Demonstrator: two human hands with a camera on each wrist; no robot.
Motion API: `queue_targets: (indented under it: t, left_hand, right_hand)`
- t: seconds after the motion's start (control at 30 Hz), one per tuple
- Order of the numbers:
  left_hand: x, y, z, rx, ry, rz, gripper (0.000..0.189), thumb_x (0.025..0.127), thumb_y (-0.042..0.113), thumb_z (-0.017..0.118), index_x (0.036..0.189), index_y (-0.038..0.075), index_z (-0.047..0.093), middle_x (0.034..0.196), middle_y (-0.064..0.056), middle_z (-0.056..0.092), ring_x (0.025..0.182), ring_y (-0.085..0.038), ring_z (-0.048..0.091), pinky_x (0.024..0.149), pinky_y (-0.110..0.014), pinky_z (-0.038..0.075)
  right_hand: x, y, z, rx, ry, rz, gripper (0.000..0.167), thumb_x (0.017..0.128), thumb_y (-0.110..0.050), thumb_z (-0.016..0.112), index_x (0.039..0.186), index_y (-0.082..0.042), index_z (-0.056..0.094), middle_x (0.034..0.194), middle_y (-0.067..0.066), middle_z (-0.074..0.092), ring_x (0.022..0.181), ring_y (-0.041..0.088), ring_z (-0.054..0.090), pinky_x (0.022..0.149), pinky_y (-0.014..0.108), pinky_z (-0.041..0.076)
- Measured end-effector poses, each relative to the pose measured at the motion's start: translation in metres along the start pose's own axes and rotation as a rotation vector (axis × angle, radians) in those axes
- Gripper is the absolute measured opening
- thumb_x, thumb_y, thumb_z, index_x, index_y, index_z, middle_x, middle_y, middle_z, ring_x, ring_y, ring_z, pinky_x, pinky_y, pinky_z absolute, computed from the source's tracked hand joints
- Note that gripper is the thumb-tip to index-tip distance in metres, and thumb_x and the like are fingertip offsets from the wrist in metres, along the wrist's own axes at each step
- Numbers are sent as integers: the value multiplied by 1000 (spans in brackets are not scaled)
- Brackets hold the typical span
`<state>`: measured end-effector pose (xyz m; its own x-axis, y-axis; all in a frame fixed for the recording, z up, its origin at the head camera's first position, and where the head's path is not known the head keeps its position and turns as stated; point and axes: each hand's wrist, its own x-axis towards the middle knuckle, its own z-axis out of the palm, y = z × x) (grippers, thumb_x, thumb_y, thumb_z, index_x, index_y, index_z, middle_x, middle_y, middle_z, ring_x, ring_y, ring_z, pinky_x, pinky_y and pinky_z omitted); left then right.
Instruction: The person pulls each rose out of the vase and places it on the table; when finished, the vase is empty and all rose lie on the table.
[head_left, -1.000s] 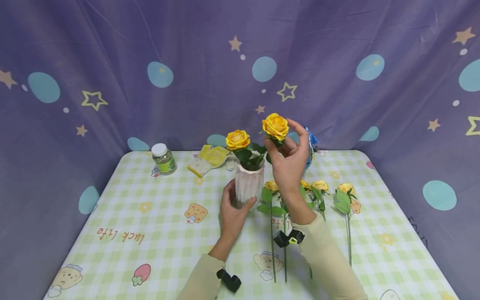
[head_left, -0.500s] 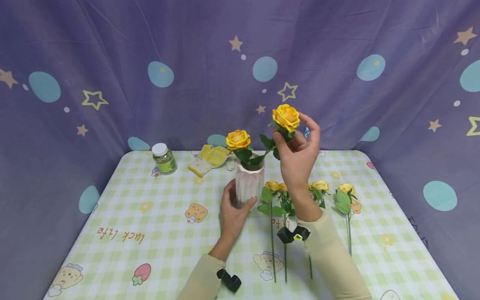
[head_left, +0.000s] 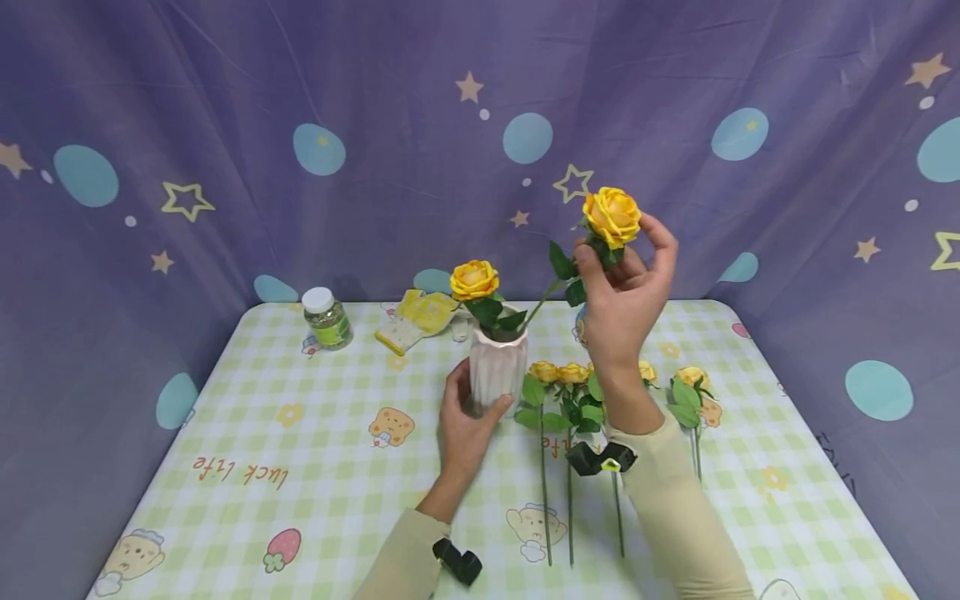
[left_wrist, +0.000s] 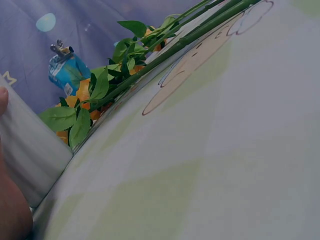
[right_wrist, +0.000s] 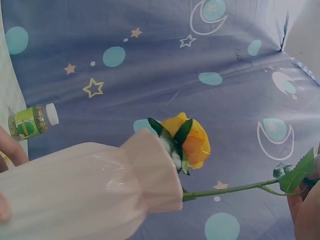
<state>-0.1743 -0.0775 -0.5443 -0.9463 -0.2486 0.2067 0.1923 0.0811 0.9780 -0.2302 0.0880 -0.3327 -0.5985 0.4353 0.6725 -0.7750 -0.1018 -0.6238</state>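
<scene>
My left hand [head_left: 465, 429] grips the lower part of a pale pink, ribbed vase [head_left: 498, 375] standing upright on the table. One yellow rose [head_left: 475, 280] rises from the vase's mouth, leaning left. Just below its bloom, my right hand [head_left: 628, 304] pinches a second yellow rose [head_left: 612, 217], up and to the right of the vase. In the right wrist view, this rose's green stem [right_wrist: 227, 190] runs at a slant from the vase's rim to my fingers; its lower end is hidden inside. The left wrist view catches the vase's base [left_wrist: 35, 155] close beside my left hand.
Several yellow roses [head_left: 573, 372] with long stems lie right of the vase, partly behind my right arm. A white-capped jar [head_left: 327, 321] stands at the back left, near a yellow and white glove [head_left: 420, 317]. A clipped blue bag [left_wrist: 67, 72] is behind the roses.
My right hand has moved up and to the right with the rose, so more of its stem shows above the vase's rim. My left hand and the vase have stayed in place.
</scene>
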Motion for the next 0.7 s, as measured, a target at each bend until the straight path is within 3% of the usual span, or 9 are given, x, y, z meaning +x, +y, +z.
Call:
queue_targets:
  t: [0.17,0.47,0.7]
  left_hand:
    - [0,0,1,3,1,-1,83,88,23,96,159,15,54,157,-7,62,146,-29,57,127,-54,39]
    - [-1,3,1,-7,8,-13,82,88,19,96,158,15,55,158,-8,61,147,-30,56,128,-55,38]
    - [0,4,3,-27,24,-16,82,87,10,95,158,12,54,157,-13,61,146,-34,56,128,-57,38]
  right_hand:
    - [7,-4,-1,30,28,-13,55,94,6,80,142,-1,55,107,17,82,95,27,82,88,34,65]
    - [19,-10,-7,82,84,-13,53,92,9,81,138,0,56,98,21,81,82,27,78,74,32,60]
    - [28,-14,-11,117,114,-20,54,91,12,81,137,0,56,98,23,80,85,29,79,73,32,61]
